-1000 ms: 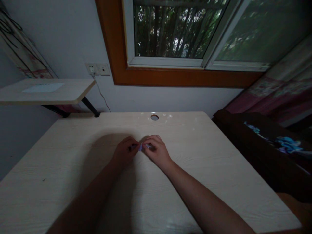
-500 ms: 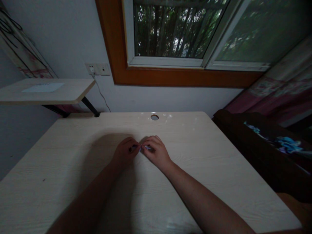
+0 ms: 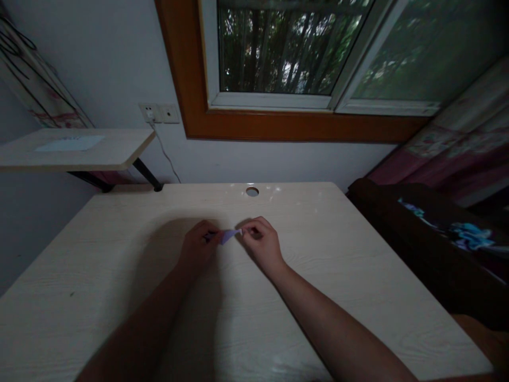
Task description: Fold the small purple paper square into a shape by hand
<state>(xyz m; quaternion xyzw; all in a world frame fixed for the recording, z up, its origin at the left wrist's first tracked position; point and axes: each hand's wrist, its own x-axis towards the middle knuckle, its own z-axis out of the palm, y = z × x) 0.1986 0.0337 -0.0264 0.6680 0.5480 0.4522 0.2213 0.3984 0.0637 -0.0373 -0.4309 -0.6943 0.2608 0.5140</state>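
My hands have drawn a little apart since a moment ago, baring more of the small purple strip [image 3: 228, 235] between them. My left hand [image 3: 198, 248] pinches one end and my right hand [image 3: 260, 245] the other, fingers curled, over the middle of the pale worktop [image 3: 358, 276]. Behind them a round cable hole [image 3: 252, 191] sits near the worktop's far edge, below the window [image 3: 278, 48]. A small shelf [image 3: 99, 148] juts out at left.

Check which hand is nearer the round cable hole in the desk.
Right. The right hand is just nearside of the cable hole; the left hand is further, down-left. Both pinch the purple slip.
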